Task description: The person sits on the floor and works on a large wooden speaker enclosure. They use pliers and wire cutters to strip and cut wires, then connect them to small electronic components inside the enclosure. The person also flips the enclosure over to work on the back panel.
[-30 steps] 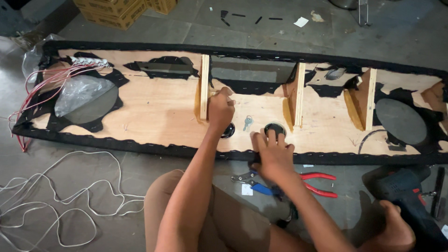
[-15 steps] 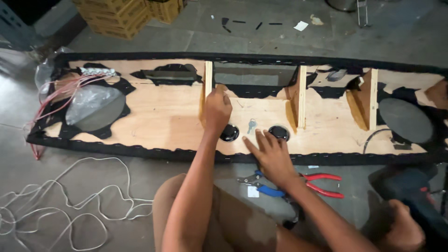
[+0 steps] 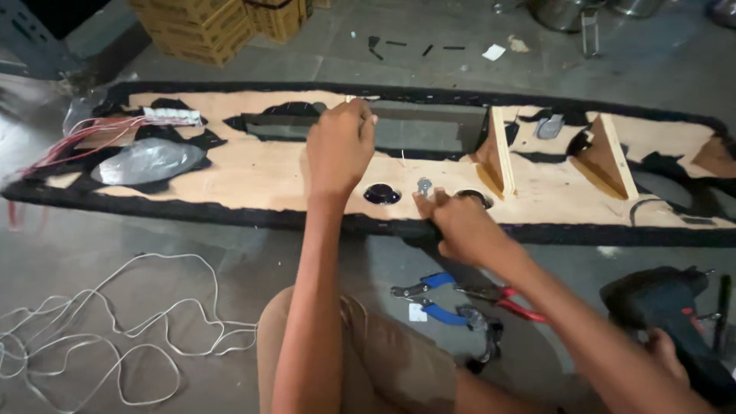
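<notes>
Item: long plywood panel (image 3: 253, 172) with black trim, flat on the floor before me. I judge it stiff but unwieldy; best taken by its long edges.

Left hand (image 3: 340, 146): closed on a wooden upright, top hidden.

Right hand (image 3: 458, 225): fingers curled on the near edge, beside a small metal fitting (image 3: 423, 185).

Nearby: pliers (image 3: 437, 299) below the right hand, drill (image 3: 665, 307) to its right, loose white wire (image 3: 115, 330) well left.

Dim, even indoor light with soft shadows; slight motion blur softens the frame, most at its edges.
</notes>
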